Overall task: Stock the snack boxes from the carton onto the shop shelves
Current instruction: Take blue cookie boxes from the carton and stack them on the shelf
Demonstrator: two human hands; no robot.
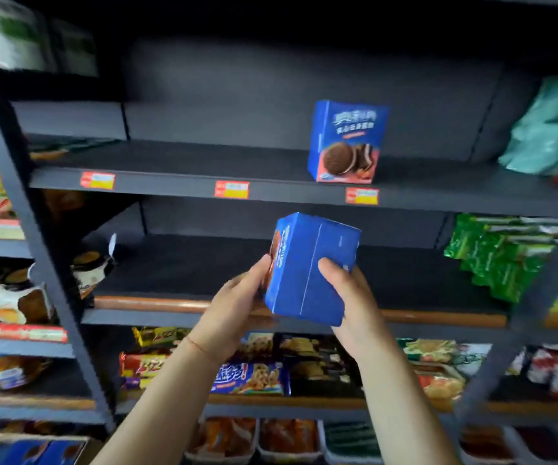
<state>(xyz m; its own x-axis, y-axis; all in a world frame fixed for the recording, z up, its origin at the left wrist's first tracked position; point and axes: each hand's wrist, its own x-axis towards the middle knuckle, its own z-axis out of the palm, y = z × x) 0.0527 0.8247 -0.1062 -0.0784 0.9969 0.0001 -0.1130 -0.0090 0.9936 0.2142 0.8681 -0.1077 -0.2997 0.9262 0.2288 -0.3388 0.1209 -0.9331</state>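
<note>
1. both bare forearms are reaching up and forward from the bottom of the view, converging toward the middle.
2. the left hand (237,297) is gripping the left side of a blue box (307,270), thumb up along its front edge, fingers hidden behind.
3. the right hand (354,303) is cupping the box's lower right corner, thumb lying across the near face.
4. a thin red string is circling the left wrist.
5. the two hands are holding the box tilted, its top leaning left.

tilted blue box (307,273), another upright on shelf (346,142)
</note>
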